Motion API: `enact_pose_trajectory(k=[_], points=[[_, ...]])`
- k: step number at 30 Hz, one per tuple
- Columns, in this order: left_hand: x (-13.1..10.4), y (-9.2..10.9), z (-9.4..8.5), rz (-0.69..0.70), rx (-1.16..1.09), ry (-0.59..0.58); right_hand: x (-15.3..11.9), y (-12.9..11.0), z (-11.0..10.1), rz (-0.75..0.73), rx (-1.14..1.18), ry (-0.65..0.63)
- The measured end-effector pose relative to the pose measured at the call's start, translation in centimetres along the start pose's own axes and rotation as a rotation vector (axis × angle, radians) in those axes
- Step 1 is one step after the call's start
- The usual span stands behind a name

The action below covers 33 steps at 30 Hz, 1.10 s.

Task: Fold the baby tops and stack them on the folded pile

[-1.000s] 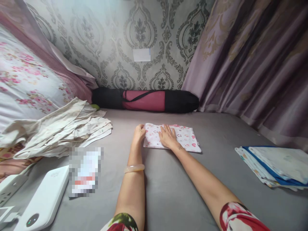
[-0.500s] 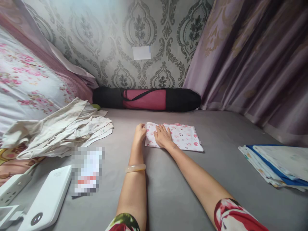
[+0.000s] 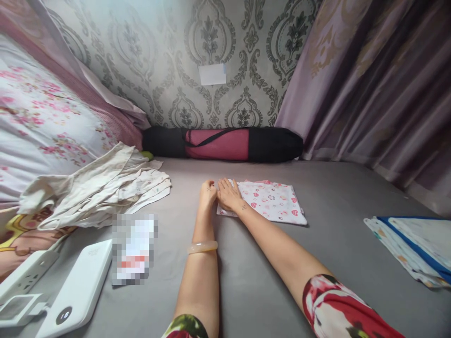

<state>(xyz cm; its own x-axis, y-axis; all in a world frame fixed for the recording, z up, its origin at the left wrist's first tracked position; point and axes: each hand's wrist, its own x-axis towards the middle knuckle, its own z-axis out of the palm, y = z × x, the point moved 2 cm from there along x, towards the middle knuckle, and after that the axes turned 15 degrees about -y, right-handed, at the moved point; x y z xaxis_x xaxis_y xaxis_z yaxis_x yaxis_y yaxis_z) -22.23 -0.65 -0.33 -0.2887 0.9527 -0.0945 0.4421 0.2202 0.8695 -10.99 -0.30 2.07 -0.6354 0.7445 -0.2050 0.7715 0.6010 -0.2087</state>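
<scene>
A folded white cloth (image 3: 269,199) with pink and red hearts and flowers lies flat on the grey sheet (image 3: 268,272). My right hand (image 3: 228,193) rests palm down on its left part, fingers stretched out. Beside the cloth's left edge, my left hand (image 3: 208,192) is closed, its fingers curled in; whether they grip the edge is hidden. The two hands are next to each other, the right fingertips close to the left hand. A pale bangle (image 3: 203,247) circles my left forearm.
Crumpled cream clothes (image 3: 102,188) lie at left, near a blurred packet (image 3: 136,251), a white power bank (image 3: 79,286) and a power strip (image 3: 30,277). A black and pink rolled bag (image 3: 218,144) lies along the wall. Folded cloths (image 3: 416,244) are stacked at right.
My right hand has slid left across the cloth, toward my left hand. The left hand stays closed by the cloth's left edge. The whole view has shifted slightly.
</scene>
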Motion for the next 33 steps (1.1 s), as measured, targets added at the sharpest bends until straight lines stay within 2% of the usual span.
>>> enact_pose_trajectory(k=[4,8,11,15,18,22,24,28,33], points=[[0.0,-0.2,-0.3,-0.031,0.007,-0.012,0.6,0.1,0.9,0.024,0.020,0.014],[-0.1,0.0,-0.2,-0.038,0.024,-0.008,0.4,0.2,0.8,0.011,0.043,0.001],[-0.3,0.4,0.0,-0.010,0.049,0.014,-0.8,0.4,0.3,-0.005,0.077,-0.005],[-0.7,1.6,0.5,0.013,0.156,0.040,-3.6,1.4,0.4,0.036,0.083,0.052],[-1.2,2.8,1.3,0.052,0.250,0.019,-5.1,2.3,0.9,0.101,0.089,0.046],[-1.8,4.0,2.6,0.136,0.332,-0.034,-5.6,3.2,0.9,0.086,0.124,-0.015],[-2.0,4.2,3.2,0.168,0.363,-0.061,-5.8,4.0,0.5,0.107,0.135,0.010],[-2.1,4.1,4.3,0.246,0.439,-0.122,-6.8,6.6,0.3,0.264,0.123,0.120],[-2.0,3.8,5.5,0.324,0.574,-0.193,-8.1,9.3,0.5,0.252,0.118,0.062]])
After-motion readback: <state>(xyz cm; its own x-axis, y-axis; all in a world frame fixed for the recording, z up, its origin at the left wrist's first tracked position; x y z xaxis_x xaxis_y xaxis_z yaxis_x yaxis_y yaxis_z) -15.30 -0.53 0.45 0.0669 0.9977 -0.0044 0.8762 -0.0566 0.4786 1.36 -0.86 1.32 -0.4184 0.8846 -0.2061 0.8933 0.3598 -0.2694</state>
